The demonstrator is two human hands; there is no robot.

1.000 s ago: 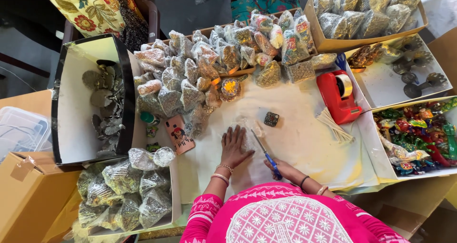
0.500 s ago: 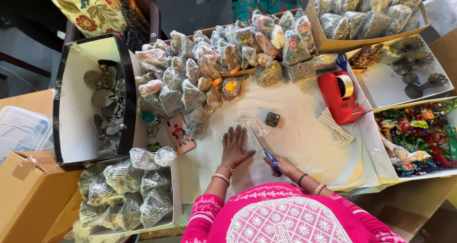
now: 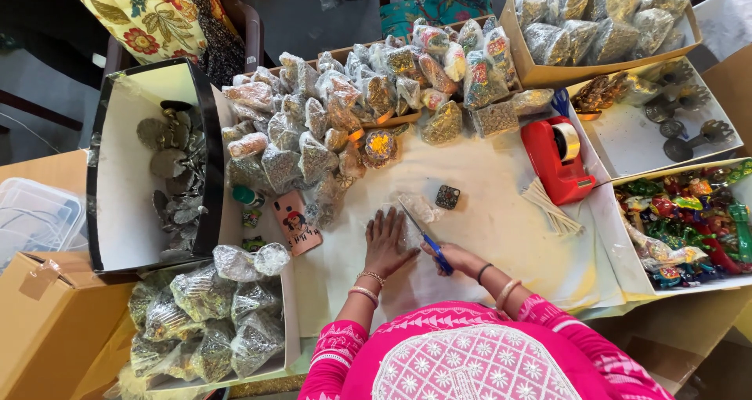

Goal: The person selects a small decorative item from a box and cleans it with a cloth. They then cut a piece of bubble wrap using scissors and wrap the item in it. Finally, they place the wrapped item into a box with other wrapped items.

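Scissors [image 3: 427, 237] with blue handles sit in the grip of the right hand [image 3: 458, 257], fingers closed through the handles and the blades angled up and away toward a piece of clear plastic wrap [image 3: 413, 210] lying on the white paper that covers the counter [image 3: 501, 235]. The left hand [image 3: 387, 242] lies flat and open, fingers spread, pressing on the near edge of that plastic just left of the blades; it holds nothing. Both wrists carry bangles, and bright pink embroidered sleeves [image 3: 470, 353] fill the near edge of the view.

Just beyond the blade tips, a small dark square ornament [image 3: 447, 196] rests on the paper. A red tape dispenser [image 3: 558, 159] stands to the right, with a bundle of pale sticks [image 3: 551, 209] beside it. A heap of wrapped, glittery packets [image 3: 329, 126] spreads across the far half of the counter, and a phone in a pink case [image 3: 294, 221] lies at the heap's near left edge.

Around the counter's edges stand boxes: a black-rimmed white box [image 3: 117, 173] of grey metal pieces at the left, an open carton [image 3: 211, 314] of wrapped packets at the near left corner, a cardboard box [image 3: 603, 16] of more packets at the far right, and a tray of colourful foil-wrapped pieces [image 3: 689, 220] at the right edge.
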